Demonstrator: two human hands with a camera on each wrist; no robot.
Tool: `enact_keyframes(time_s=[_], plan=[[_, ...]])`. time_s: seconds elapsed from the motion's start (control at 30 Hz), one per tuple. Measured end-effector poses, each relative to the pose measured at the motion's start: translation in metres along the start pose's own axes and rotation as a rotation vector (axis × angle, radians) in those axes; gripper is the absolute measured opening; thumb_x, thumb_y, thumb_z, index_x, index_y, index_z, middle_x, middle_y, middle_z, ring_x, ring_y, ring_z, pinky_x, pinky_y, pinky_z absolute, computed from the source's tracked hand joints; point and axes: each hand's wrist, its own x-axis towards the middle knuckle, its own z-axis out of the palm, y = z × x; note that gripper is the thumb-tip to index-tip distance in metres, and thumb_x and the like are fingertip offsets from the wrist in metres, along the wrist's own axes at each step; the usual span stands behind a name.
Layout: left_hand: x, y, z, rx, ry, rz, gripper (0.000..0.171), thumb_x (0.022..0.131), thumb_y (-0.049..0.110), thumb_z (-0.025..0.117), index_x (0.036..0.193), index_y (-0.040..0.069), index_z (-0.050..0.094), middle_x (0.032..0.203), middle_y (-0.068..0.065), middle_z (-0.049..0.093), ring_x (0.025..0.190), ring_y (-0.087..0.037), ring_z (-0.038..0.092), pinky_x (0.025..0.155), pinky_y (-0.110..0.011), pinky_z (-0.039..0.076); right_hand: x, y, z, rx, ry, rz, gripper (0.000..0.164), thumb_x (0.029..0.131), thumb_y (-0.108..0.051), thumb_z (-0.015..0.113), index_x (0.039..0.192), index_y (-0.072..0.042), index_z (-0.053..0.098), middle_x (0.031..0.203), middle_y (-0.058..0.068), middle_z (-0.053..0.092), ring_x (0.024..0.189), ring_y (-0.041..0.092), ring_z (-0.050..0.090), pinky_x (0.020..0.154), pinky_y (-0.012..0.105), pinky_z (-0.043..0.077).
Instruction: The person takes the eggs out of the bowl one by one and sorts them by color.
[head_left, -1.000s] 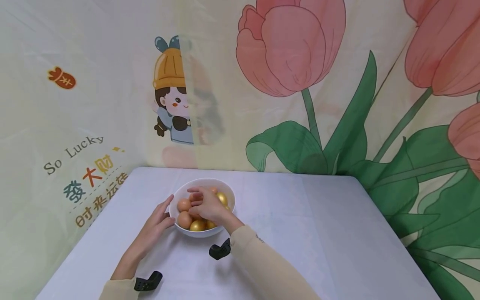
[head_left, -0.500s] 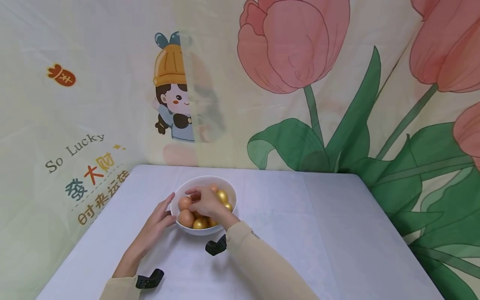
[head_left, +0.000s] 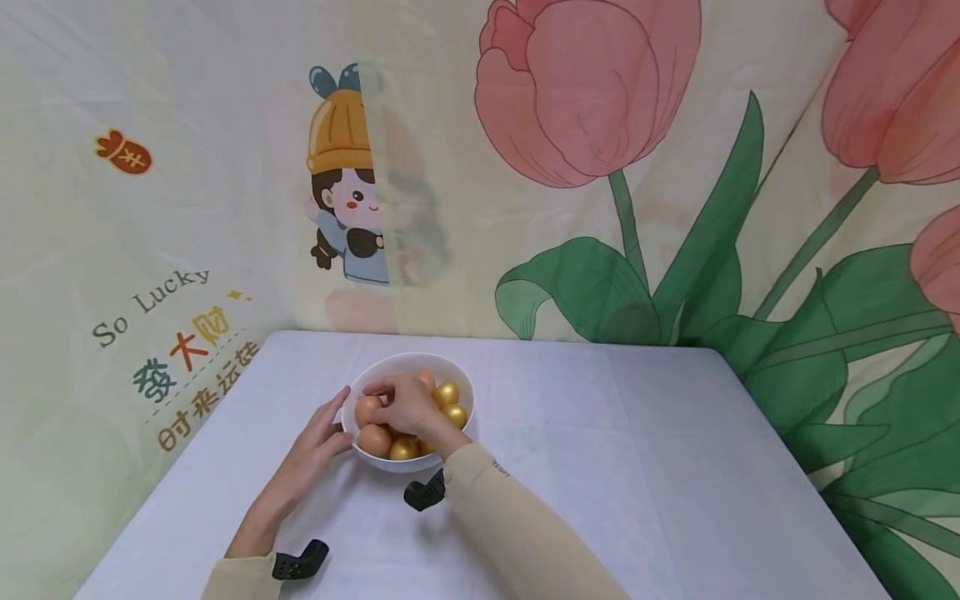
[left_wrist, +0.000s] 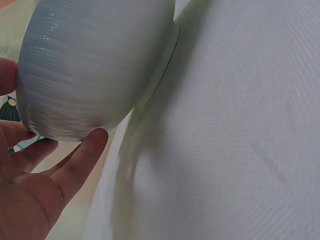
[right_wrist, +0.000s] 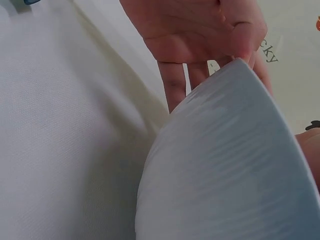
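Note:
A white bowl [head_left: 408, 467] on the table holds several brown and golden eggs. My right hand [head_left: 411, 408] reaches into it from above, thumb and fingers pinching a brown egg [head_left: 367, 409] at the bowl's left side. Just below lies another brown egg [head_left: 374, 441], beside a golden egg [head_left: 404, 448]. More golden eggs [head_left: 446, 393] show to the right. My left hand [head_left: 315, 437] rests against the bowl's outer left wall with spread fingers. In the left wrist view its fingertips [left_wrist: 95, 142] touch the bowl's side [left_wrist: 95, 65].
A white cloth covers the table [head_left: 570, 467], whose far edge meets a printed backdrop [head_left: 442, 283] with tulips and a cartoon figure. Black wrist mounts [head_left: 300, 561] sit at both sleeves.
My right hand has moved slightly left and its fingers have closed in on the brown egg at the bowl's left. The left hand stays at the bowl's side.

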Motion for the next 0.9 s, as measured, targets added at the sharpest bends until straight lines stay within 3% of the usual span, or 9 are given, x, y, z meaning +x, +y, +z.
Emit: enact_keyframes(time_s=[0.3, 0.47, 0.63, 0.9], plan=[[0.001, 0.001, 0.0, 0.001, 0.001, 0.004, 0.076, 0.104, 0.017, 0.053, 0.172, 0.014, 0.018, 0.172, -0.024, 0.021, 0.141, -0.053, 0.048, 0.113, -0.062, 0.05, 0.003, 0.005, -0.001, -0.007, -0.025, -0.035, 0.032, 0.092, -0.023, 0.084, 0.124, -0.022, 0.079, 0.109, -0.009, 0.076, 0.096, 0.007, 0.063, 0.095, 0.027, 0.057], [0.001, 0.001, 0.0, 0.0, -0.002, 0.0, 0.075, 0.105, 0.019, 0.053, 0.172, 0.015, 0.018, 0.172, -0.023, 0.021, 0.141, -0.051, 0.05, 0.112, -0.06, 0.052, 0.002, 0.008, -0.006, 0.063, -0.015, -0.054, 0.033, 0.091, -0.026, 0.085, 0.124, -0.023, 0.079, 0.109, -0.01, 0.076, 0.096, 0.007, 0.064, 0.091, 0.026, 0.057], [0.001, 0.002, 0.001, -0.005, 0.005, 0.01, 0.074, 0.105, 0.016, 0.053, 0.171, 0.012, 0.019, 0.171, -0.025, 0.023, 0.14, -0.052, 0.051, 0.111, -0.058, 0.053, -0.005, 0.008, -0.02, 0.132, -0.006, -0.062, 0.036, 0.091, -0.025, 0.084, 0.126, -0.02, 0.078, 0.112, -0.008, 0.076, 0.1, 0.009, 0.065, 0.086, 0.024, 0.06], [-0.001, 0.002, 0.0, 0.006, 0.003, -0.008, 0.074, 0.105, 0.017, 0.052, 0.171, 0.013, 0.018, 0.172, -0.025, 0.02, 0.141, -0.054, 0.049, 0.112, -0.061, 0.051, -0.013, 0.011, -0.048, 0.156, -0.032, -0.071, 0.04, 0.094, -0.027, 0.08, 0.133, -0.019, 0.075, 0.124, -0.008, 0.075, 0.108, 0.014, 0.068, 0.097, 0.032, 0.06]])
